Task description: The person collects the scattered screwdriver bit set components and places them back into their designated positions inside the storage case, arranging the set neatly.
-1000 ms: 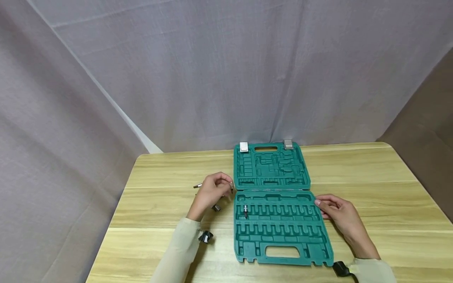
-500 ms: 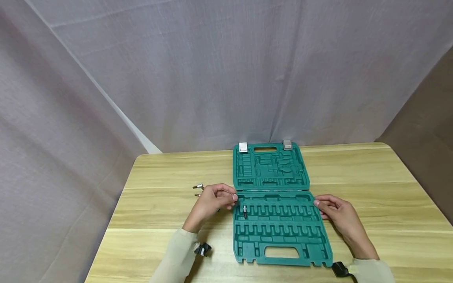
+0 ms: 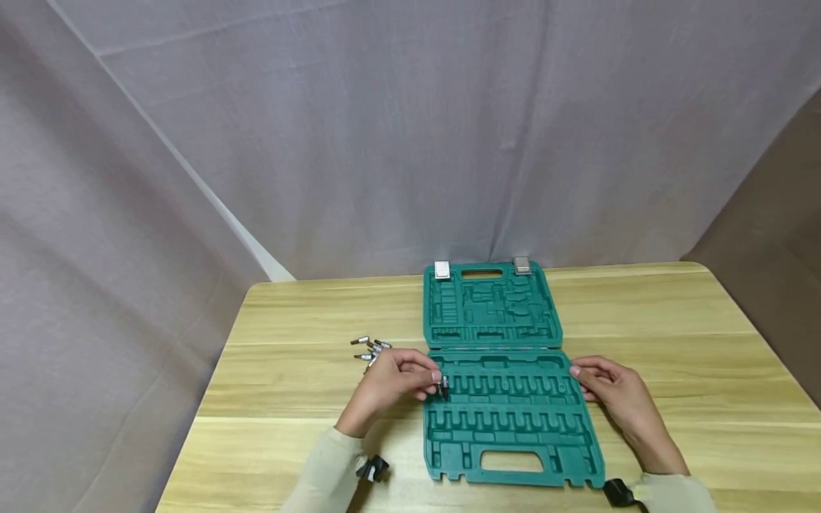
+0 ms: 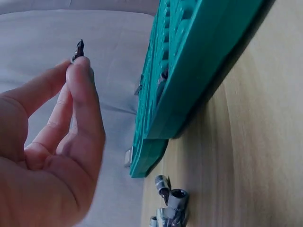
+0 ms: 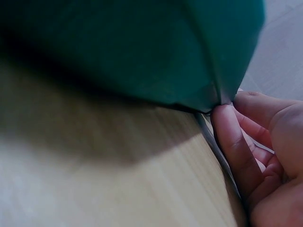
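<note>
A green plastic tool case (image 3: 513, 468) lies unfolded on the table, its moulded slots facing up. My left hand (image 3: 399, 381) is over the near half's left edge. Between thumb and fingertips it pinches a small bit socket (image 4: 79, 48) with a dark pointed tip. Right beside those fingertips, another bit socket (image 3: 445, 388) sits in the upper row of slots. My right hand (image 3: 612, 388) grips the case's right edge near the hinge; in the right wrist view its fingertips meet the case corner.
Several loose bit sockets (image 3: 362, 355) lie in a pile on the wooden table (image 3: 288, 385), left of the case and partly behind my left hand. Two metal latches (image 3: 442, 269) are on the case's far edge. A grey curtain (image 3: 385, 142) hangs behind the table.
My left hand has moved right and toward me with the bit socket, from beside the hinge to over the slots. More of the pile shows. The right hand stays on the case edge.
</note>
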`<state>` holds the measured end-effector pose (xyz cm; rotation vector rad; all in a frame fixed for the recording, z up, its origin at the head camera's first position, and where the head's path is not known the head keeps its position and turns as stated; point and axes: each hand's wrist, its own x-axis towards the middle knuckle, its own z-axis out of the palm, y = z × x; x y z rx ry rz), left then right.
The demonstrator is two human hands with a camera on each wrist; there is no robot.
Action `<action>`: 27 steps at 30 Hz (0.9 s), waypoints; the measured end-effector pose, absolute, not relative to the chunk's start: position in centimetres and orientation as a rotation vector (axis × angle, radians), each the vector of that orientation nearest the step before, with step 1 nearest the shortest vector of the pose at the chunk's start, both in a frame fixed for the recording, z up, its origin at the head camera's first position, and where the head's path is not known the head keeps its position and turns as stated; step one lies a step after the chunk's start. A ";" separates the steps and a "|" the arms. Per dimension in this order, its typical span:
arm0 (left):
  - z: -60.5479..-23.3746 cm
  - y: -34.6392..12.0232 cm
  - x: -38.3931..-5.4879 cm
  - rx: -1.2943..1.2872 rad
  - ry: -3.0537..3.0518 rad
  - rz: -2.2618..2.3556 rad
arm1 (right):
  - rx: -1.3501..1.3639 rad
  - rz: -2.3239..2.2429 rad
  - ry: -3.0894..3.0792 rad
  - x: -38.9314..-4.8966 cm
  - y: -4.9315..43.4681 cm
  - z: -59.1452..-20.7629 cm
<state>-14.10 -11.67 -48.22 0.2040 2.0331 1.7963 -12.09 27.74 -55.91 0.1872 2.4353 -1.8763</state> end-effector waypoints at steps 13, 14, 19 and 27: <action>-49.1 -9.8 -13.0 0.310 2.206 1.578 | 0.205 -1.872 2.444 -12.0 27.9 -56.0; -49.2 -9.7 -12.9 0.309 2.205 1.574 | 0.204 -1.870 2.445 -12.0 27.9 -56.1; -49.5 -9.4 -12.4 0.300 2.210 1.540 | 0.191 -1.853 2.464 -12.1 27.8 -56.2; -50.4 -8.6 -11.6 0.361 2.279 1.463 | 0.191 -1.842 2.478 -12.1 27.8 -56.2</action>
